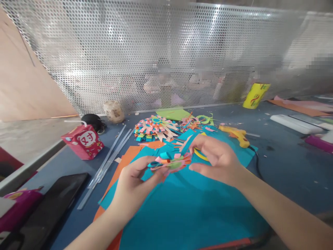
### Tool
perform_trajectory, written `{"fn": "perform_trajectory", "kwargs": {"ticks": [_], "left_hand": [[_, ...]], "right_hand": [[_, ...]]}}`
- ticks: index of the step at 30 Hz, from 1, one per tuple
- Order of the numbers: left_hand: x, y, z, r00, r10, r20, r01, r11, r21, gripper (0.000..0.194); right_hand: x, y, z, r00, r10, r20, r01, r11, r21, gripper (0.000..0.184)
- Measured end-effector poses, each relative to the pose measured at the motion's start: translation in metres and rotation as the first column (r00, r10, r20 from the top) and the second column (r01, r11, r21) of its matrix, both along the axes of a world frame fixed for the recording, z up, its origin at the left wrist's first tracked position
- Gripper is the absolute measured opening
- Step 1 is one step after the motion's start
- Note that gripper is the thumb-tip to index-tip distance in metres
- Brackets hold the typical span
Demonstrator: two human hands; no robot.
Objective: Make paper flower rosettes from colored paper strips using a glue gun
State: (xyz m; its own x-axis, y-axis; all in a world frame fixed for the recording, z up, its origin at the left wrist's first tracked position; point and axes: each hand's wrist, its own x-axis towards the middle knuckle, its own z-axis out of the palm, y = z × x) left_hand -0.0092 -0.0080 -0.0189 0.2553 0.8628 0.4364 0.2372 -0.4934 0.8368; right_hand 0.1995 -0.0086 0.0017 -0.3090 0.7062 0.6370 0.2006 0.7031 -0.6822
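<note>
My left hand (140,180) pinches a small paper rosette (175,162) by its left side. Pink, orange and blue paper loops ring its green middle. At the rosette's upper right, my right hand (215,156) has a blue paper strip (188,143) at its fingertips, its thumb held apart lower down. Both hands are above a large sheet of blue paper (197,208), with orange paper (125,163) showing beneath its left side. Behind the hands lies a pile of finished-looking paper rosettes (156,126), beside a heap of thin paper scraps (191,122).
A yellow glue gun (238,134) lies right of the blue sheet, its cord trailing forward. Clear glue sticks (106,166), a red drink carton (84,142) and a black phone (52,211) are at left. A yellow can (256,95) stands near the perforated metal screen (125,45).
</note>
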Motion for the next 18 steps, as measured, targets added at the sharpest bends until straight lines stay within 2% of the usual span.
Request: {"fn": "perform_trajectory", "kwargs": {"ticks": [1,3,6,10,13,15,18], "left_hand": [[-0.001,0.0,0.001,0.999,0.006,-0.035,-0.002,0.993,0.116,0.009],[-0.003,-0.001,0.003,0.994,-0.035,-0.104,0.067,0.941,0.332,0.016],[-0.005,0.0,0.005,0.979,-0.135,-0.154,0.196,0.837,0.511,0.027],[-0.009,0.001,0.005,0.973,-0.131,-0.189,0.222,0.752,0.621,0.037],[-0.011,0.001,0.006,0.969,-0.087,-0.231,0.225,0.698,0.68,0.04],[-0.012,0.0,0.007,0.969,-0.072,-0.237,0.222,0.679,0.7,0.038],[-0.012,0.0,0.008,0.969,-0.067,-0.238,0.218,0.687,0.693,0.036]], "right_hand": [[0.001,0.0,0.0,0.999,0.007,0.039,-0.008,0.999,0.036,0.026],[0.001,0.0,-0.001,0.996,0.032,0.087,-0.041,0.993,0.111,0.032],[0.001,-0.001,0.001,0.991,0.076,0.109,-0.097,0.976,0.197,0.032],[0.0,-0.007,0.003,0.985,0.083,0.149,-0.121,0.956,0.266,0.024],[0.0,-0.011,0.0,0.986,0.045,0.159,-0.092,0.949,0.301,0.026],[0.0,-0.013,-0.002,0.988,0.012,0.151,-0.06,0.947,0.316,0.029],[0.001,-0.014,-0.004,0.99,-0.006,0.14,-0.041,0.944,0.329,0.029]]}}
